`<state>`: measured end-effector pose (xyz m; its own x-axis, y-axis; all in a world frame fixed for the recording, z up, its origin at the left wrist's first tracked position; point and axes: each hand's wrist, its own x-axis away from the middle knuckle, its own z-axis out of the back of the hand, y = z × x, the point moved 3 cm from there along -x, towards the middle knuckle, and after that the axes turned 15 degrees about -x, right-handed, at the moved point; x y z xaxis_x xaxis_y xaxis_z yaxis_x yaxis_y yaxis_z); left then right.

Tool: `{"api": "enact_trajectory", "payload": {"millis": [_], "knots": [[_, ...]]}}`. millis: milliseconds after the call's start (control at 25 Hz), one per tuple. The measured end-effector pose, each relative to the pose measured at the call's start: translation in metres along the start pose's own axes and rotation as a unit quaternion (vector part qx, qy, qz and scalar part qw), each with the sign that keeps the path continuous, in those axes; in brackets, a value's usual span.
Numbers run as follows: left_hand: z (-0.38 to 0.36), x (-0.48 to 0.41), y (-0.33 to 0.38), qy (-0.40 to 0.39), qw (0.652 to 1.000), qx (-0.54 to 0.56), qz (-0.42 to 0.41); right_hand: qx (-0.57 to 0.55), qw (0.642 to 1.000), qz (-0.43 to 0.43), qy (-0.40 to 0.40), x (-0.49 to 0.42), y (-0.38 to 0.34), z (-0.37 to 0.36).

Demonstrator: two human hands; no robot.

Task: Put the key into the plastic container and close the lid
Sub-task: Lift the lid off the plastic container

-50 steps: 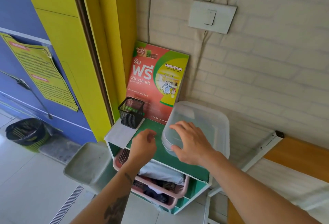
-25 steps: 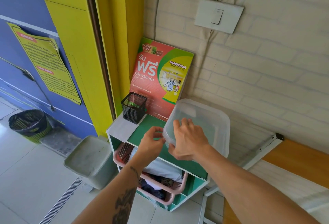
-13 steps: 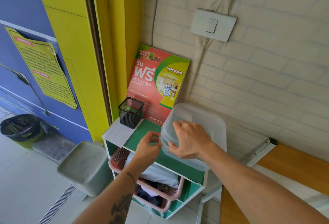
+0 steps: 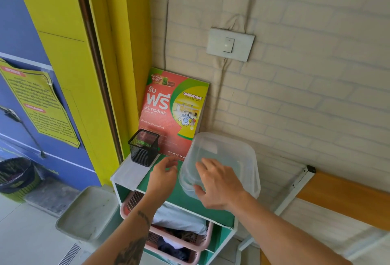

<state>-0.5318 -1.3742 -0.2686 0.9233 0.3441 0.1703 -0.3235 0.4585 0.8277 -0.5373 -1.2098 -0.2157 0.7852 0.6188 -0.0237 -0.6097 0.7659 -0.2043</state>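
Two open hands: right hand (image 4: 219, 186) rests on the plastic container (image 4: 242, 159), left hand (image 4: 163, 177) empty beside it.

Bare forearms, tattooed left forearm (image 4: 135, 241)

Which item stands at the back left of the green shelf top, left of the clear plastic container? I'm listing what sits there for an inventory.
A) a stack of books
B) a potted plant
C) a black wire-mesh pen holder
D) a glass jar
C: a black mesh pen holder stands on the shelf top, left of the plastic container and in front of the red laundry poster.
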Motion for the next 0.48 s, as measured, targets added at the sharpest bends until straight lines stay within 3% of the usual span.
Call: {"api": "enact_trajectory", "payload": {"millis": [280, 400, 480], "knots": [[0.0, -0.013, 0.042, -0.028, 0.992, -0.109, -0.058, -0.064, 0.998, -0.001, 0.0, 0.009, 0.005, -0.005], [-0.002, -0.013, 0.045, -0.019, 0.99, -0.126, -0.06, -0.145, 0.987, -0.02, 0.063, 0.017, 0.023, 0.005], [-0.003, -0.012, 0.046, -0.011, 0.991, -0.118, -0.058, -0.192, 0.969, -0.083, 0.128, 0.022, 0.047, 0.012]]}}
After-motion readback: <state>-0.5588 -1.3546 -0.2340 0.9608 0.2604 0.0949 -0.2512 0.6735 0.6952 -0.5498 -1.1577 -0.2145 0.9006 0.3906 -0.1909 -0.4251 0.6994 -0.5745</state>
